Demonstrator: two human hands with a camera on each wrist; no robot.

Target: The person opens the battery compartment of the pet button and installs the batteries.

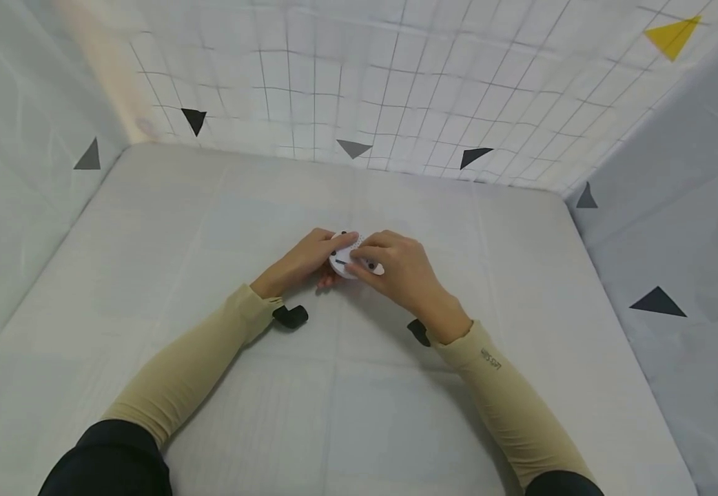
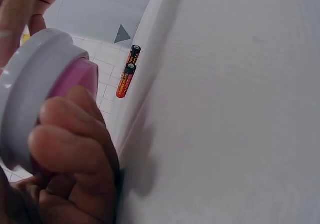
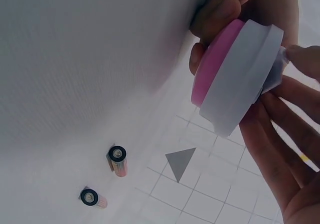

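Note:
A round white device with a pink underside (image 1: pixel 337 267) is held up over the table's middle. Black round spots and small holes mark its white face. My left hand (image 1: pixel 309 256) grips it from the left, thumb on the white face and fingers curled under the pink side (image 2: pixel 75 79). At the white face, my right hand (image 1: pixel 399 269) pinches a small pale flap-like piece (image 3: pixel 274 78) between thumb and fingers; whether it is loose from the device I cannot tell. Two red-and-black batteries (image 2: pixel 126 81) stand on the table beyond the hands, hidden in the head view.
A white cloth covers the table (image 1: pixel 260 413). Behind it rises a white sheet with a grid (image 1: pixel 309 83) and dark triangles. Grey-white side sheets (image 1: pixel 675 227) flank the table.

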